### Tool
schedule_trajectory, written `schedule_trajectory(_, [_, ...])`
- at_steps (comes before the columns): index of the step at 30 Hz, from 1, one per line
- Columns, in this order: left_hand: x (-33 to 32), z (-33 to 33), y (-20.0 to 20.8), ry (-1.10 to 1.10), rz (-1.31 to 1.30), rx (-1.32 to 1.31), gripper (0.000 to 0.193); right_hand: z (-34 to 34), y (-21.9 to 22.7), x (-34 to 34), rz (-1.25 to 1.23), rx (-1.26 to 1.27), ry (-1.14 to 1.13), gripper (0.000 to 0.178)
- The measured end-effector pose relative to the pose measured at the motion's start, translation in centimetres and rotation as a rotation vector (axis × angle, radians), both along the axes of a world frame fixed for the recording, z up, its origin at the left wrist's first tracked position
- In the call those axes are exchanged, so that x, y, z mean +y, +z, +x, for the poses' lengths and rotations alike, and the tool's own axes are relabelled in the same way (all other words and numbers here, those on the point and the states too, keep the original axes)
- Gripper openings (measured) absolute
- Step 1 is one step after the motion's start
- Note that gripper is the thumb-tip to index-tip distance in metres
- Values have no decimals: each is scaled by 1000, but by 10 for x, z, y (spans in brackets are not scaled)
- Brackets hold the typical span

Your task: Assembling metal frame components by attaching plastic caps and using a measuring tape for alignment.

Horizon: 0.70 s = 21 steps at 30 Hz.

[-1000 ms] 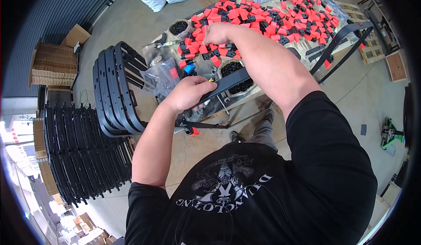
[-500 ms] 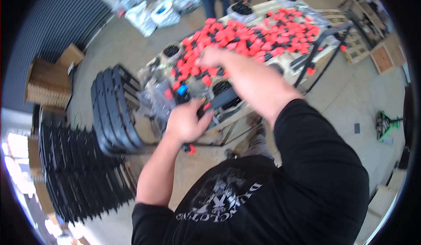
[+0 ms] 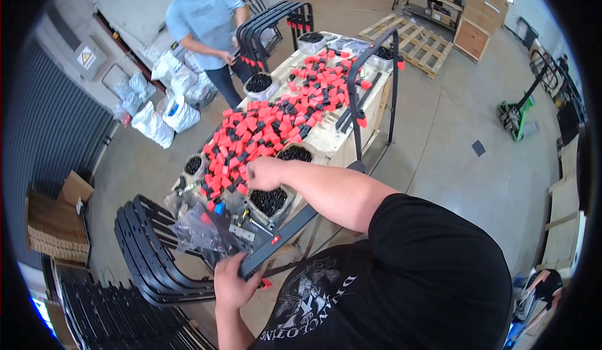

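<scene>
A bent black metal frame (image 3: 288, 231) lies slantwise before me, its far end rising in an upright loop beside the table. My left hand (image 3: 234, 281) is closed around its near end, close to a small red spot on the bar. My right hand (image 3: 263, 173), fingers curled, is over the near edge of a heap of red and black plastic caps (image 3: 269, 124); what its fingers hold is hidden. Just below that hand stands a tub of small black parts (image 3: 268, 203). A screwdriver (image 3: 260, 226) and other tools lie beside the tub, near a clear plastic bag (image 3: 197, 228).
Several curved black frames (image 3: 141, 250) stand stacked at the left of the table (image 3: 326, 127). A person in a light blue shirt (image 3: 207, 18) stands beyond it, near more frames (image 3: 269, 24). White sacks (image 3: 153, 124), a wooden pallet (image 3: 411, 43) and a green pallet jack (image 3: 514, 118) are on the floor.
My view has swung up and right, showing more of the room and the co-worker. My right hand has drawn back from deeper in the heap to its near edge. My left hand stays at the frame.
</scene>
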State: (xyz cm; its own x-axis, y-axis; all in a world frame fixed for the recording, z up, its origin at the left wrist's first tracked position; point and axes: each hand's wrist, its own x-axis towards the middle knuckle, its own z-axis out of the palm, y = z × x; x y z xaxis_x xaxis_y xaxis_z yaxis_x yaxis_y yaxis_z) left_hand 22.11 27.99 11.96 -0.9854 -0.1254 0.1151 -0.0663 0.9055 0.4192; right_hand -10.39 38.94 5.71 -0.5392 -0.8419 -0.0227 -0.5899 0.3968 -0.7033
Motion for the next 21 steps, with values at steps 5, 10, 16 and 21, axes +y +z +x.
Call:
schedule_trajectory(5, [21,34,-87,492,625,331,25,19,68,73,-401,-207,147,26])
schedule_trajectory(10, [88,-21,-77,539,521,461,21,-29,86,254,-526,-113,163,29])
schedule_trajectory(16, [176,-128,-31,520,401,385,18,-107,-59,459,-534,-723,-435,29])
schedule_trajectory(21, [217,-199,-13,435,300,249,12,-156,-70,511,-656,-541,-891,43])
